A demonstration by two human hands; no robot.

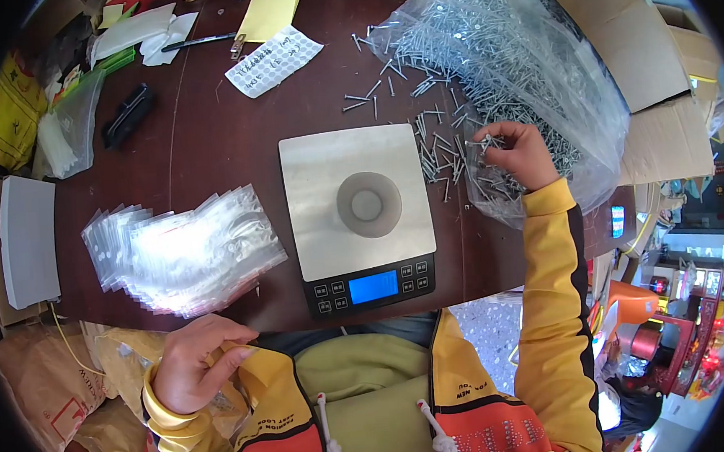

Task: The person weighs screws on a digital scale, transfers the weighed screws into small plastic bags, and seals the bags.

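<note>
My right hand [521, 153] is closed on a few screws at the mouth of a large clear plastic bag [598, 117] full of screws [492, 40]. Loose screws [441, 149] lie on the table left of that hand. In the middle stands a digital scale [315, 221] with a lit blue display, and a round translucent cup [369, 204] sits on its plate. The cup looks empty. My left hand [199, 363] is at the table's front edge, fingers apart and holding nothing, just below a fanned pile of small clear zip bags [187, 251].
A sheet of round stickers [275, 61], a yellow notepad [270, 14], a pen [198, 42] and a black object [127, 115] lie toward the back left. A white box [30, 241] stands at the left edge. An open cardboard box [658, 138] is at the right.
</note>
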